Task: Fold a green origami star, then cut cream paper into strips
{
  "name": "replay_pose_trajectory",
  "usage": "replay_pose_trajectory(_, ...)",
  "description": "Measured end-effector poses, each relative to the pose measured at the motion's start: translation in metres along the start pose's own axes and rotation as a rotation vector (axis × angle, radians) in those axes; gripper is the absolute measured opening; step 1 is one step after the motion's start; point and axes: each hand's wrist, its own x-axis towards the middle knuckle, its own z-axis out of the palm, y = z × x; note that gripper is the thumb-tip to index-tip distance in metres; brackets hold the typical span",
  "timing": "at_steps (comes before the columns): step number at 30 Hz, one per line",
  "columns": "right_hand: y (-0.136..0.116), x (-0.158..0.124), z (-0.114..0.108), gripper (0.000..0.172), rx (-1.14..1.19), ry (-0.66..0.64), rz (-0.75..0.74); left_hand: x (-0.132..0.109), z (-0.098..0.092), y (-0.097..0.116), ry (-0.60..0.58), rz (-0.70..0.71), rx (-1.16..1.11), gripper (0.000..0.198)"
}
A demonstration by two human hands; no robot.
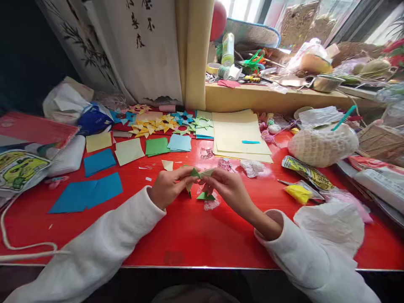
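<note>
Over the middle of the red table, my left hand [168, 187] pinches a green folded paper piece [195, 172]. My right hand [227, 185] has its fingers closed on a pale folded paper piece [207, 172], which meets the green one between my fingertips. Part of the joined paper hangs below my left fingers; how the pieces interlock is hidden. Just under my right hand lies a loose green folded piece [206, 196], beside a crumpled clear wrapper [211, 205]. A small cream paper piece [167, 165] rests beyond my left hand.
Behind are green paper squares [157, 146], light blue squares [179, 143], yellow folded paper stars [154, 126] and large cream sheets [235, 130]. Blue sheets [91, 191] lie left. At right stand a foam-netted fruit with a straw [323, 145] and snack packets [307, 172].
</note>
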Motion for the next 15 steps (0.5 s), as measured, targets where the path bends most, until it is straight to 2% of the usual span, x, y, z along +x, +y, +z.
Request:
replay_pose_trajectory(5, 0.003, -0.001, 0.005, 0.019, 0.038, 0.002, 0.011, -0.001, 0.000, 0.006, 0.002, -0.006, 0.098, 0.023)
replay_pose_trajectory(10, 0.001, 0.000, 0.004, 0.017, -0.128, -0.022, -0.018, 0.000, 0.000, 0.009, 0.000, -0.037, 0.131, 0.022)
replay_pose_trajectory(13, -0.003, 0.005, -0.006, 0.021, -0.203, -0.032, -0.010, 0.004, -0.003, 0.012, 0.003, -0.099, 0.014, 0.021)
replay_pose_trajectory(15, -0.005, 0.008, -0.017, 0.030, -0.286, -0.035, 0.010, 0.007, -0.007, 0.014, 0.054, -0.166, -0.150, 0.021)
